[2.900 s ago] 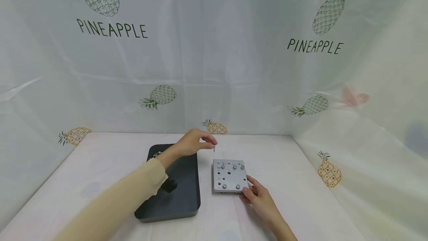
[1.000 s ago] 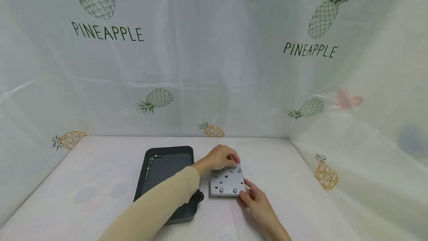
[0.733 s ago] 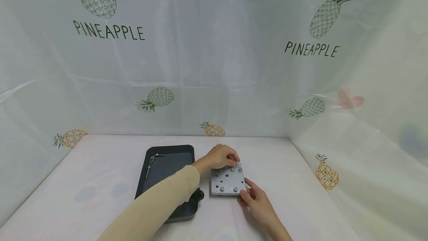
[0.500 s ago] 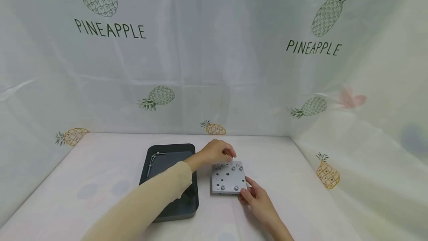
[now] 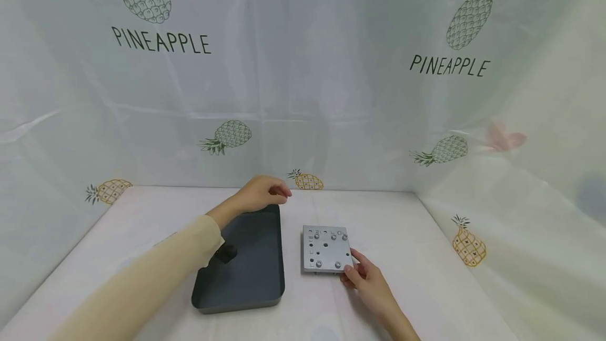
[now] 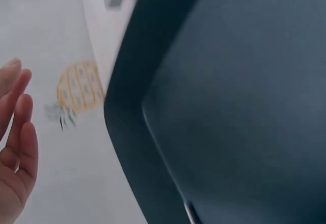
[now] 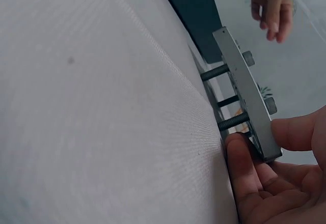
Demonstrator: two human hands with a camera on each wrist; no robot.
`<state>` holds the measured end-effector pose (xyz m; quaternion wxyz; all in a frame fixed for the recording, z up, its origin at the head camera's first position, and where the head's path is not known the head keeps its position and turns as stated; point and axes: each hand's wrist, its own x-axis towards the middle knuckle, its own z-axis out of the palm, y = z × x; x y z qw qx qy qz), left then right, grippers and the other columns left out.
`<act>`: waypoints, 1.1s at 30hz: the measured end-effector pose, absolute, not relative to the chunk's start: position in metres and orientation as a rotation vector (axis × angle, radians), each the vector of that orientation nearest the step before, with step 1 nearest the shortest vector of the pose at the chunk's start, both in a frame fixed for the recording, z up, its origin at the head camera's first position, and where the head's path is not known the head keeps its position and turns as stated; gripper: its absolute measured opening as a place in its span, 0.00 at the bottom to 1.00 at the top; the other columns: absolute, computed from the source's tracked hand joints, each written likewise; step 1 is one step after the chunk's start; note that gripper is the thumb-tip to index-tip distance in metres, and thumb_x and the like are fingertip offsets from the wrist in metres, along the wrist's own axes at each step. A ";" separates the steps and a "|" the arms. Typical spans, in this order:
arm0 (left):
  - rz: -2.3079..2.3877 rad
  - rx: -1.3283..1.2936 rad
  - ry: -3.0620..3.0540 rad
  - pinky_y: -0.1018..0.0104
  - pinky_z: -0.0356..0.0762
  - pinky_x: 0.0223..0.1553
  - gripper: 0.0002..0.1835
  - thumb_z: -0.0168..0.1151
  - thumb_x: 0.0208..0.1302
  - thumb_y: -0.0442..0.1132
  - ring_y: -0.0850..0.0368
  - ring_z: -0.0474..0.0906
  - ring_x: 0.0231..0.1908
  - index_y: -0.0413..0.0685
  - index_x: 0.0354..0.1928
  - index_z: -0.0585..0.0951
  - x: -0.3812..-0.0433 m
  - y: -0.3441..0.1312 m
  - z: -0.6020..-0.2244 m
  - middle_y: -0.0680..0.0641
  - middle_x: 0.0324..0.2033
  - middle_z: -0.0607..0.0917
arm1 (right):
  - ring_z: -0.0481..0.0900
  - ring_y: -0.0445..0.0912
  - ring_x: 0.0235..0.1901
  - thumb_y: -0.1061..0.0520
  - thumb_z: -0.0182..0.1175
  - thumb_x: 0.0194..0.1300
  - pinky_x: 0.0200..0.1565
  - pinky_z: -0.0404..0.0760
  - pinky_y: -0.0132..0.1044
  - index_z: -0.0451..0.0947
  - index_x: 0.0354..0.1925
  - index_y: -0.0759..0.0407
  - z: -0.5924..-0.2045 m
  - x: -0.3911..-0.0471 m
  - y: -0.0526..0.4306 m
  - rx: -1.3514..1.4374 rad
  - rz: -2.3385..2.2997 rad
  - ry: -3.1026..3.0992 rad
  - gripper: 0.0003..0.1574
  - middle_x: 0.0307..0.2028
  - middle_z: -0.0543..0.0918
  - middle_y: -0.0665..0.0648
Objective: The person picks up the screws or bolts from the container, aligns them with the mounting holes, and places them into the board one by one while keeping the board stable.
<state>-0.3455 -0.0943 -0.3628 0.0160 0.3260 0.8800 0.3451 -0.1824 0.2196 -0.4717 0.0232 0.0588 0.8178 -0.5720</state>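
Note:
A square grey metal plate [image 5: 333, 250] with several holes and socket-head screws lies on the table. In the right wrist view, threaded screw shanks [image 7: 233, 122] stick out under the metal plate [image 7: 244, 86] and hold it off the cloth. My right hand [image 5: 371, 282] grips its near right corner, thumb on top and fingers beneath. Above the far edge of the dark tray [image 5: 281, 278] hovers my left hand [image 5: 262, 193], fingers loosely bent and holding nothing. The left wrist view shows these fingers [image 6: 25, 137] apart from the tray [image 6: 127, 127].
A thin metal piece [image 6: 190, 211] shows at the tray's edge in the left wrist view; the left arm hides it in the head view. A pineapple-print curtain [image 5: 331, 93] stands behind the table. A black wrist device [image 5: 226, 253] hangs over the tray.
My left hand brought a small screw to the plate's far right area, let go of it there, and moved back left over the tray. The right hand keeps its grip on the plate.

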 end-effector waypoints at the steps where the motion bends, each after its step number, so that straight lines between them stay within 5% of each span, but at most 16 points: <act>1: 1.066 1.017 2.746 0.52 0.83 0.56 0.09 0.70 0.73 0.37 0.53 0.86 0.50 0.50 0.53 0.89 -0.346 -0.102 -0.363 0.52 0.47 0.91 | 0.86 0.47 0.43 0.61 0.59 0.80 0.46 0.87 0.34 0.60 0.80 0.67 -0.472 -0.182 0.219 0.182 -1.773 2.531 0.37 0.45 0.86 0.60; 17: 0.909 0.850 2.864 0.48 0.85 0.51 0.10 0.70 0.72 0.37 0.49 0.88 0.47 0.46 0.52 0.88 -0.344 -0.209 -0.386 0.50 0.44 0.92 | 0.86 0.47 0.42 0.61 0.59 0.79 0.47 0.87 0.35 0.61 0.80 0.66 -0.473 -0.184 0.220 0.187 -1.781 2.530 0.37 0.45 0.86 0.60; 25: 0.872 0.802 2.904 0.50 0.85 0.47 0.11 0.71 0.70 0.34 0.51 0.88 0.44 0.40 0.52 0.88 -0.346 -0.229 -0.409 0.49 0.42 0.92 | 0.86 0.47 0.43 0.60 0.59 0.79 0.47 0.87 0.34 0.62 0.80 0.66 -0.473 -0.183 0.219 0.189 -1.787 2.523 0.37 0.45 0.86 0.60; 33: 0.797 0.784 2.975 0.43 0.82 0.50 0.09 0.72 0.70 0.36 0.47 0.86 0.46 0.45 0.50 0.89 -0.347 -0.229 -0.422 0.48 0.44 0.92 | 0.87 0.48 0.43 0.61 0.60 0.79 0.47 0.87 0.34 0.62 0.79 0.66 -0.473 -0.183 0.219 0.182 -1.782 2.538 0.37 0.45 0.87 0.59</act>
